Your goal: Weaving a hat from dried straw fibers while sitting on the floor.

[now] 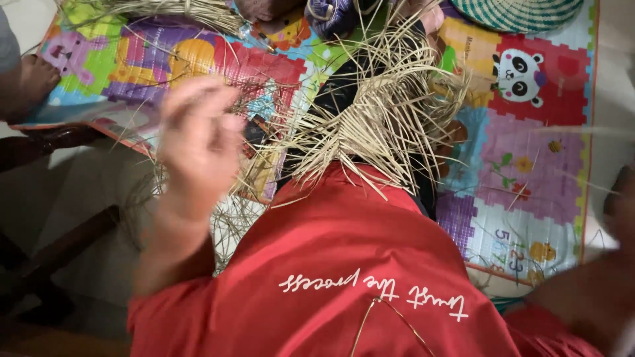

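A part-woven piece of pale straw point(370, 119), with loose strands sticking out all round, lies on my lap above my red shirt point(344, 264). My left hand point(198, 139) is raised to the left of the weave. It is blurred, its fingers are loosely bent, and nothing shows clearly in it. At the right edge only a dark blurred part of my right hand point(622, 208) shows. A blurred pale strand point(582, 131) runs above it, and I cannot tell whether the hand holds it.
A colourful children's play mat point(529, 172) covers the floor. A green woven round piece point(516, 12) lies at the top right and a straw bundle point(185, 8) at the top left. Another person's foot point(30, 79) rests at the left. Dark wooden furniture legs point(59, 244) stand lower left.
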